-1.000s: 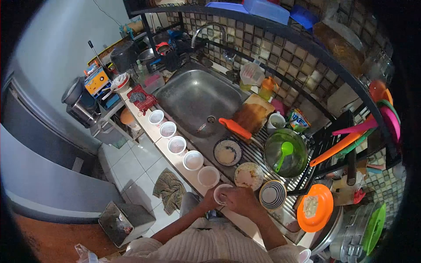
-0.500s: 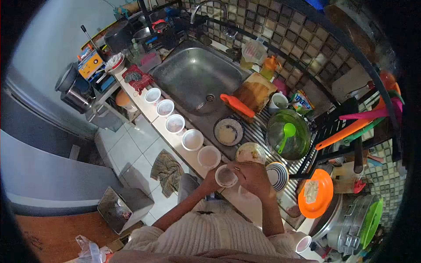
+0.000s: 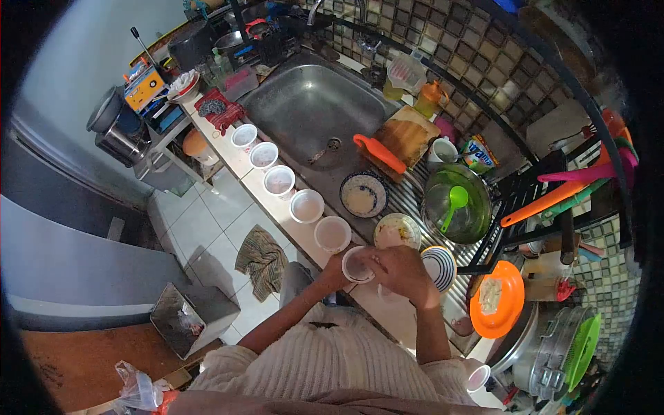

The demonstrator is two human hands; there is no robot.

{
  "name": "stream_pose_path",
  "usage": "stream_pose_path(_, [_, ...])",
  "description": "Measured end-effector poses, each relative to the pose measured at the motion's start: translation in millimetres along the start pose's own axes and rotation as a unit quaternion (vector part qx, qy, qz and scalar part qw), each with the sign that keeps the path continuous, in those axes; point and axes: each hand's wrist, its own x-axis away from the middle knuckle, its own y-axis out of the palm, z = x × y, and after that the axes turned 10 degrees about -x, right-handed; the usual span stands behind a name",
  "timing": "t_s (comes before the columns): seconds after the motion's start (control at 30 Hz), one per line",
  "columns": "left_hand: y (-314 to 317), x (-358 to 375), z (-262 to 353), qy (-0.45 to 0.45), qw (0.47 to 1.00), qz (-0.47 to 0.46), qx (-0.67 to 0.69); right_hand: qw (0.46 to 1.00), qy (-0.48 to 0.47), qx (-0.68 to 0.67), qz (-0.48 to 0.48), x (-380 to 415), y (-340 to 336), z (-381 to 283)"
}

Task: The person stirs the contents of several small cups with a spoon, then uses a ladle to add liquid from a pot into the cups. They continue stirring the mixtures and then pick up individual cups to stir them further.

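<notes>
My left hand (image 3: pixel 334 275) is wrapped round the side of a white plastic cup (image 3: pixel 357 265) at the counter's front edge. Over that cup's rim reaches my right hand (image 3: pixel 403 274), its fingers bent together; whatever they hold is too small to make out. Several similar cups form a line along the counter, the nearest cup (image 3: pixel 333 234) just beyond my left hand. Past my right hand sit a bowl with food scraps (image 3: pixel 397 234) and a striped bowl (image 3: pixel 440 268). A patterned bowl with pale contents (image 3: pixel 363 195) stands farther back.
A steel sink (image 3: pixel 311 97) lies beyond the cups. To the right are a green basin (image 3: pixel 474 225) with a green spoon, an orange plate (image 3: pixel 513 301) and a black rack. An orange-handled knife (image 3: pixel 379 153) rests by a cutting board (image 3: pixel 408 137). A bin (image 3: pixel 214 311) stands below left.
My right hand has shifted slightly left, its fingers now over the cup's rim. The whole view has tilted a little; the cup remains in my left hand.
</notes>
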Motion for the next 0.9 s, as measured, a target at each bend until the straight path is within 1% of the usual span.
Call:
stream_pose_path(0.03, [-1,1,2,0.0,1.0,0.0,0.0,1.0,0.001,0.0,0.0,0,-1,-1])
stream_pose_path(0.1, [-4,1,7,-0.049,0.998,-0.019,0.018,0.998,-0.004,-0.014,0.055,-3,-6,-7])
stream_pose_path(0.13, [-4,1,7,-0.048,0.998,-0.019,0.019,0.998,-0.003,-0.013,0.055,-3,-6,-8])
stream_pose_path(0.2, [-3,0,5,-0.003,0.999,0.001,0.034,0.995,-0.09,-0.027,0.029,-4,-4,-7])
stream_pose_path(0.23, [-3,0,4,-0.003,0.999,0.0,0.034,0.995,-0.089,-0.028,0.029,-4,-1,-3])
stream_pose_path(0.3, [-4,-1,6,-0.02,0.999,-0.019,0.017,0.998,-0.039,-0.003,-0.049,-4,3,8])
stream_pose_path(0.33, [-4,-1,8,-0.021,0.999,-0.019,0.018,0.998,-0.039,-0.004,-0.05,-4,3,9])
stream_pose_path(0.4, [-6,-1,13,-0.062,0.998,-0.017,-0.006,0.996,-0.07,-0.033,0.049,-6,1,7])
stream_pose_path(0.43, [-4,-1,11,-0.063,0.998,-0.017,-0.006,0.996,-0.07,-0.033,0.049,-7,-1,2])
stream_pose_path(0.5, [1,1,3,-0.016,1.0,0.016,0.013,0.998,-0.06,-0.032,-0.009,-6,-5,-11])
stream_pose_path(0.53, [2,1,-1,-0.019,1.0,0.014,0.014,0.998,-0.058,-0.034,-0.01,-3,-1,-7])
stream_pose_path(0.6, [2,1,-5,-0.013,1.0,-0.004,0.027,0.996,-0.025,0.024,-0.085,2,6,3])
stream_pose_path(0.63, [2,2,-2,-0.015,0.999,-0.006,0.029,0.996,-0.023,0.023,-0.087,4,6,2])
stream_pose_path(0.7, [0,0,6,-0.035,0.999,0.007,0.026,1.0,0.021,-0.001,-0.004,5,1,-2])
stream_pose_path(0.73, [0,0,7,-0.034,0.999,0.007,0.027,1.0,0.022,0.0,-0.004,5,2,0])
stream_pose_path(0.8, [-2,1,8,-0.058,0.997,-0.001,0.057,0.998,-0.051,-0.034,0.025,6,5,8])
stream_pose_path(0.83, [-2,2,9,-0.059,0.997,-0.001,0.057,0.998,-0.051,-0.034,0.025,8,4,8])
stream_pose_path(0.9, [-3,0,12,-0.042,0.995,0.004,0.095,0.989,-0.024,-0.147,0.027,9,2,7])
